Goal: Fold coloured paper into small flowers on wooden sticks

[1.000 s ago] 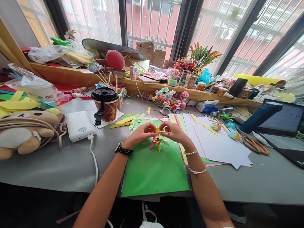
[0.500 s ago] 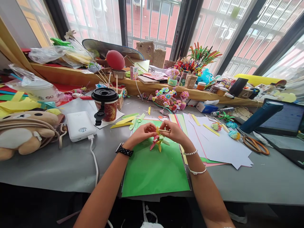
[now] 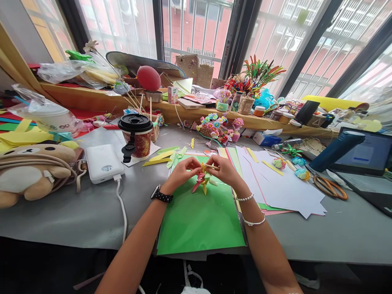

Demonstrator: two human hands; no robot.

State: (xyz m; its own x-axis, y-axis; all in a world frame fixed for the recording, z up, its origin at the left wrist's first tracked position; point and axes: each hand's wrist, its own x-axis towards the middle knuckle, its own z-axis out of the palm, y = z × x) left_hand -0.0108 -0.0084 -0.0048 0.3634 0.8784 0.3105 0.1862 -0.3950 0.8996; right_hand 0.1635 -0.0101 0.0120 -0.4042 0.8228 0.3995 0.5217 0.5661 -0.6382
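Both of my hands meet over a green paper sheet (image 3: 199, 220) on the grey table. My left hand (image 3: 181, 172), with a black watch at the wrist, pinches a small paper flower (image 3: 202, 181) made of pink, yellow and green strips. My right hand (image 3: 226, 170), with bead bracelets at the wrist, is closed on the same flower and on a thin wooden stick (image 3: 212, 166) that points left into it. The flower hangs just above the green sheet.
A coffee cup with a black lid (image 3: 136, 134), a white power bank (image 3: 102, 162) with its cable and a plush bear (image 3: 30, 171) lie left. White and coloured sheets (image 3: 275, 183), orange scissors (image 3: 329, 188) and a laptop (image 3: 366, 157) lie right. Craft flowers (image 3: 216, 126) stand behind.
Both hands have barely shifted, a little upward, still working the paper flower between the fingertips. Nothing else has moved.
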